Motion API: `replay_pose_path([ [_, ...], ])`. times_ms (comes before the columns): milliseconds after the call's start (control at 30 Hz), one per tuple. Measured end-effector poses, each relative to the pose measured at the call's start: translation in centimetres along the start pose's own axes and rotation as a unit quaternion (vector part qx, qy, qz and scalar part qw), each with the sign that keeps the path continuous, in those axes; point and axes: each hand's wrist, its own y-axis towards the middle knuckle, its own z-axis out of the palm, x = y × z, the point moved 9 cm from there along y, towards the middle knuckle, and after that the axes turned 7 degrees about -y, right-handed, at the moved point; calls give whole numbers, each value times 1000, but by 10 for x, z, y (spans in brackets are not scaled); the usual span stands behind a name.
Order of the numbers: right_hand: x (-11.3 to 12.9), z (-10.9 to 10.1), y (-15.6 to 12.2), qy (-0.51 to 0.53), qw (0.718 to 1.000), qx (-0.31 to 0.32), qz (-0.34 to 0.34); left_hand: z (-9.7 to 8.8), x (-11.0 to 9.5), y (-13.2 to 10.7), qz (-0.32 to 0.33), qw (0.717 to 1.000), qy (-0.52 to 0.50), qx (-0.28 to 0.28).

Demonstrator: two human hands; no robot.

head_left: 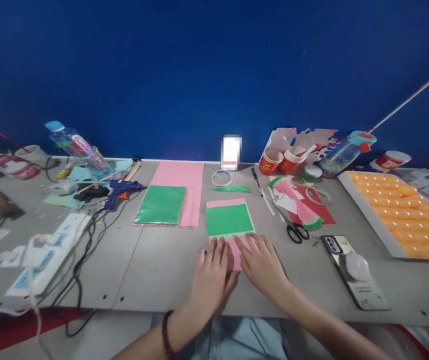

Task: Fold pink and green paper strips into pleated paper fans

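Note:
A green and pink paper sheet (229, 219) lies on the table in front of me, with a pale green strip across its middle. My left hand (214, 270) rests on its lower left part, fingers stretched toward that strip. On the lower right, my right hand (261, 262) lies flat with fingers spread, pressing the pink part. Both hands cover some of the paper's near half. Just beyond the sheet are thin green paper strips (233, 189) and a clear ring-shaped coil (222, 178). Black-handled scissors (297, 233) lie right of my right hand.
Left of the sheet is a packet of green paper (162, 205) over pink paper (177, 172). Farther left are a blue glue gun (119, 192) and a power strip (51, 255) with cables. A phone (355, 275), red paper cups (271, 161) and a tray of orange balls (364, 215) stand right.

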Motion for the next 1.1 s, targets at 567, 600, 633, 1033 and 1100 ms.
replay_pose_path([
  [567, -1, 4, -1, 12, 1000, 0, 20, 2, -8, 7, 91, 995, -22, 22],
  [600, -2, 4, -1, 19, 1000, 1, 23, 4, -8, 7, 98, 994, -39, 36],
  [633, -2, 3, -1, 28, 999, 3, 25, 5, -7, 7, 98, 993, -55, 48],
  [1033, 8, 9, -9, 40, 998, -12, -54, 8, -4, 8, 68, 988, -120, 65],
  [1100, 10, 10, -10, 44, 997, -15, -69, 8, -4, 8, 70, 988, -122, 63],
])
